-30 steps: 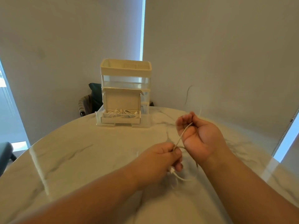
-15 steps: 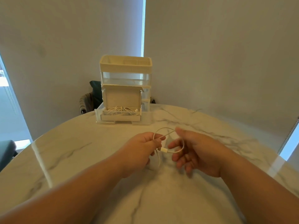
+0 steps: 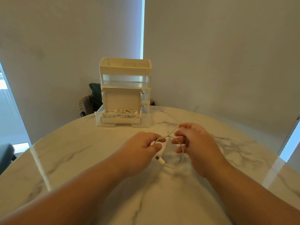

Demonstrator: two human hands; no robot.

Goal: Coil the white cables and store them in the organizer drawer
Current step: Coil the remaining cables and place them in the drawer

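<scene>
A thin white cable [image 3: 178, 164] hangs in a loop between my two hands above the marble table [image 3: 81, 159]. My left hand [image 3: 142, 148] pinches one part of it between thumb and forefinger. My right hand [image 3: 193, 143] grips another part, and the cable crosses between the hands. A plug end [image 3: 159, 159] dangles below my left hand. Behind, the cream and clear organizer [image 3: 125, 91] stands with its bottom drawer [image 3: 120, 118] pulled out. Several coiled white cables [image 3: 121, 113] lie in an open box inside that drawer.
The round table's far edge runs just behind the organizer. A dark chair with cloth on it [image 3: 90, 101] stands behind the table at the left. Another dark seat [image 3: 5, 153] shows at the far left edge. Plain walls close in behind.
The small loop held high between my hands has dropped into a larger loop hanging below them. The plug end now dangles under my left hand. My right hand has closed on the cable.
</scene>
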